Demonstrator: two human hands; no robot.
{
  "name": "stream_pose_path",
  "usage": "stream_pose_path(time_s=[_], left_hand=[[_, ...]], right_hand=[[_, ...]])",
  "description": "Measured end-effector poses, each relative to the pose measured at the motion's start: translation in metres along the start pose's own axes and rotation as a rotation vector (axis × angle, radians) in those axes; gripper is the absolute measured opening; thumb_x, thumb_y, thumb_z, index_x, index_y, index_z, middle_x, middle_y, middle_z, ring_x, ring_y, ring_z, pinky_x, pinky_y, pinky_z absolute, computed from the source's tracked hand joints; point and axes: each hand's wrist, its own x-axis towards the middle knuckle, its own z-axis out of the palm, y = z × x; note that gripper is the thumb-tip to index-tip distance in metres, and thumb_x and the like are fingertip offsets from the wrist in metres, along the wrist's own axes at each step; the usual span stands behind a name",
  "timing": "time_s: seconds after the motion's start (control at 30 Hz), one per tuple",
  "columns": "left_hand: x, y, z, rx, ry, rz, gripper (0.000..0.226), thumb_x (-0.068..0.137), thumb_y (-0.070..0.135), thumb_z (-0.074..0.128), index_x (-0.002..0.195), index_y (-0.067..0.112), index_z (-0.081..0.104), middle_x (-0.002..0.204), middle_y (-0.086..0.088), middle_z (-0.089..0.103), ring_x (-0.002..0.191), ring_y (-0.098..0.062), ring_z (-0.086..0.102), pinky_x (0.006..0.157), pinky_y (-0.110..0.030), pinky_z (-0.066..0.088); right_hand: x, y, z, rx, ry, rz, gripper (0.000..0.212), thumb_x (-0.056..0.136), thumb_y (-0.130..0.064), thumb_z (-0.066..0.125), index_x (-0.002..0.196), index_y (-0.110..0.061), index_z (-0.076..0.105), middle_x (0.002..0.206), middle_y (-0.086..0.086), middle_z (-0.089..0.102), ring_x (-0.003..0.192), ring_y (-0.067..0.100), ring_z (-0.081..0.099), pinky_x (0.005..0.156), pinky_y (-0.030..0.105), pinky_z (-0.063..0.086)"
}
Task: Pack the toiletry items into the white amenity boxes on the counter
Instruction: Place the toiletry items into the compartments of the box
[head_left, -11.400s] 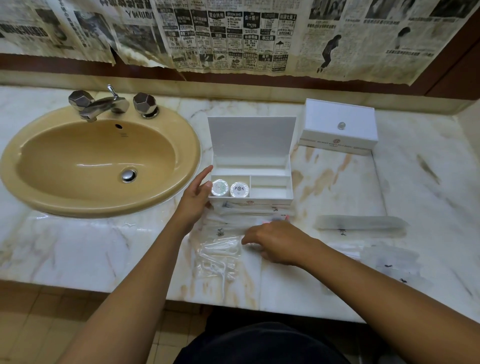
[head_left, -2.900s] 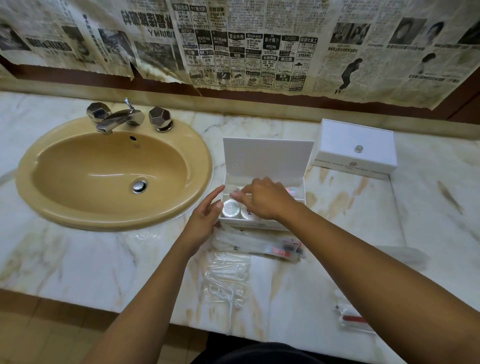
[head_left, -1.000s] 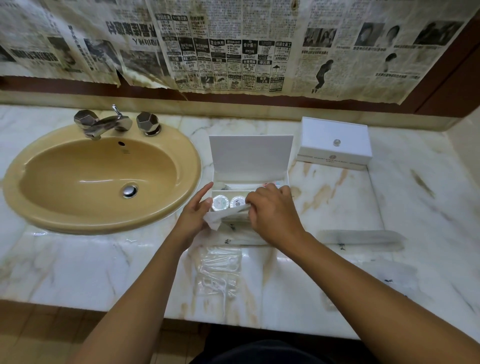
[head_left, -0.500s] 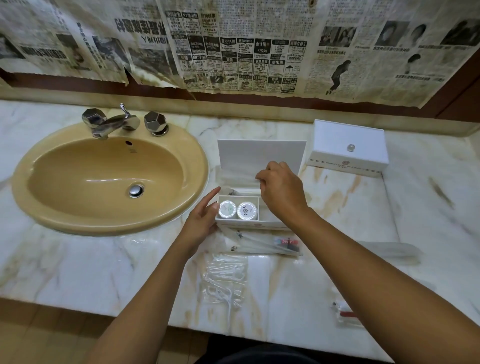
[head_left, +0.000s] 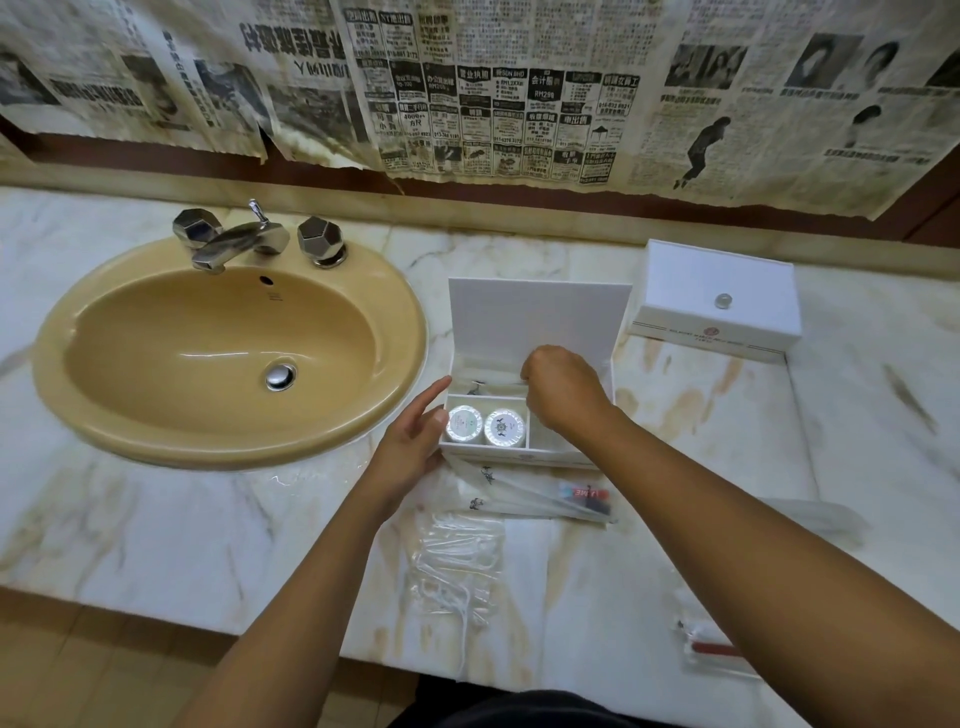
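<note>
While left hand (head_left: 413, 447) steadies open box (head_left: 535, 317), clear packet (head_left: 485, 385) under right grip (head_left: 563, 395).

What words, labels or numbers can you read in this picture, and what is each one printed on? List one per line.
"RM299": an advert on the newspaper pasted to the wall.
"SUN BHD": an advert box on the same newspaper.
Remaining newspaper print: mostly Chinese characters and phone numbers, too small to quote.
Closed white box: red emblem and line of text, blurred.
Round tins in the open box: labels unreadable.
Toothbrush packet: red label, blurred.
</note>
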Motion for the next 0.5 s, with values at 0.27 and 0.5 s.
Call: stream_pose_path(time_s=[0.27, 0.5], left_hand=[[-0.002, 0.003, 0.001, 0.001, -0.007, 0.011, 0.035, 0.103, 0.030, 0.047, 0.127, 0.055, 0.053, 0.104, -0.003, 0.048, 0.097, -0.010, 0.050, 0.077, -0.016, 0.052], [-0.001, 0.002, 0.002, 0.007, 0.004, 0.016, 0.035, 0.103, 0.028, 0.048, 0.128, 0.052, 0.053, 0.101, 0.005, 0.066, 0.096, -0.007, 0.060, 0.077, -0.017, 0.051]], right_hand=[[-0.010, -0.012, -0.011, -0.091, -0.066, -0.079, 0.024, 0.097, -0.017, 0.042, 0.107, -0.006, 0.060, 0.109, 0.009, 0.052, 0.107, 0.028, 0.047, 0.085, 0.037, 0.040], [-0.009, -0.024, 0.012, -0.037, -0.231, -0.171, 0.062, 0.096, -0.062, 0.019, 0.131, -0.023, 0.054, 0.133, 0.005, 0.047, 0.125, 0.025, 0.038, 0.098, 0.046, 0.032]])
